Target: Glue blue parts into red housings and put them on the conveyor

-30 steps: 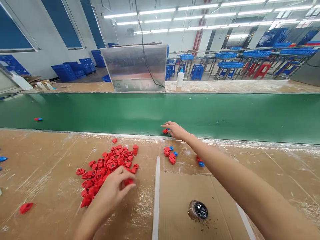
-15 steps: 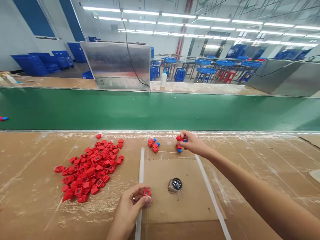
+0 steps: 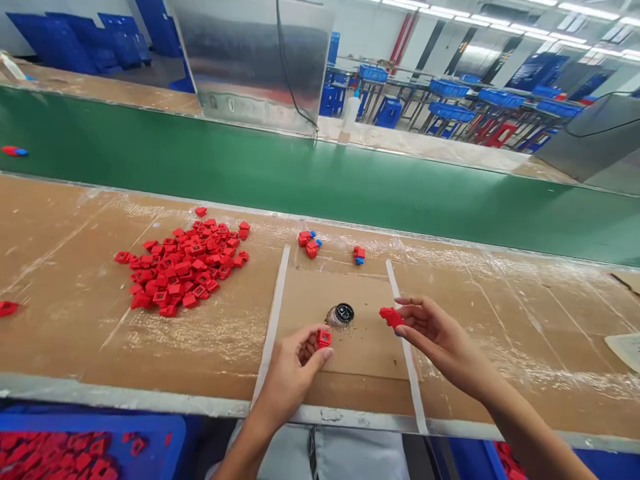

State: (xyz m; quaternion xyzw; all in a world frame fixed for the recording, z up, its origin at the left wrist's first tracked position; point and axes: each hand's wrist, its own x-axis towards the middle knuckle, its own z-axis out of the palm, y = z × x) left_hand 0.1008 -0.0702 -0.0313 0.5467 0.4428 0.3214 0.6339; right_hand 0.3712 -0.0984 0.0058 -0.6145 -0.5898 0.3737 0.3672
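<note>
Red block [image 3: 325, 339] is at the left hand's [image 3: 295, 367] fingertips, square hollow facing up toward the camera. Left thumb and index are pinching it by the sides; other fingers curl in behind.

Red-blue piece [image 3: 390, 317] is in the right hand [image 3: 440, 337], pinched between thumb and fingers, red end sticking out past the tips, a bit of blue at the thumb tip. Lower right fingers partly hidden, can't tell how tightly they curl.

Handling, my read: both light, stiff moulded plastic, not fragile. Smooth faces could slip or twist in a loose pinch. Best hold: opposite outer walls, fingertips clear of the hollow. Small enough that two fingers and a thumb do it.

Just beyond the left fingertips: small jar [image 3: 334, 317], glossy black on top; can't tell lid or contents. It stands on the cardboard sheet [image 3: 310, 287], between the two hands.

Farther past the fingers: two red-blue pieces [image 3: 312, 249] close together, and another red-blue unit [image 3: 359, 254] right of them, nearer the right fingers. Well left of the left fingers: loose pile of red parts [image 3: 185, 270]. Beyond everything, farthest from both hands: green belt [image 3: 350, 177].
</note>
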